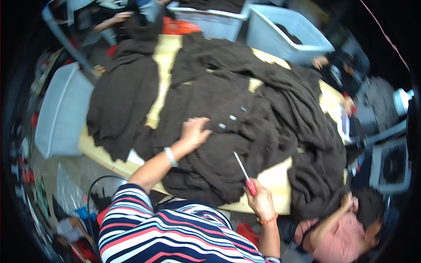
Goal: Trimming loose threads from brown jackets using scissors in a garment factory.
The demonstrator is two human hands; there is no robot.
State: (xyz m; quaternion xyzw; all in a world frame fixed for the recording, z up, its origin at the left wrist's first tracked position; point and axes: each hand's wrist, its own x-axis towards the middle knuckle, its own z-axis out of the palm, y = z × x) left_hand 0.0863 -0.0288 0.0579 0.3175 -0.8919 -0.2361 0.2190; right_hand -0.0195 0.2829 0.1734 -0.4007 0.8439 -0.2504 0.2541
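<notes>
A dark brown knitted garment point(199, 105) lies spread on the pale yellow table point(280, 184) in front of me. Several small white tags or pieces show on it right of centre. My left hand point(195, 133) rests on the cloth left of these, with its fingers stretched out and holding nothing. In my right hand point(262, 201), near the table's front edge, is a slim tool point(241, 164) with a red handle and a long thin metal shaft. Its tip points up and left over the garment. Blur hides its exact kind.
Another dark garment point(125, 96) lies at the left, more dark knitwear point(318, 153) at the right. Plastic tubs stand at the left point(61, 114) and far right point(285, 35). A person in pink point(337, 241) handles cloth at lower right. Other people's hands show beyond the table.
</notes>
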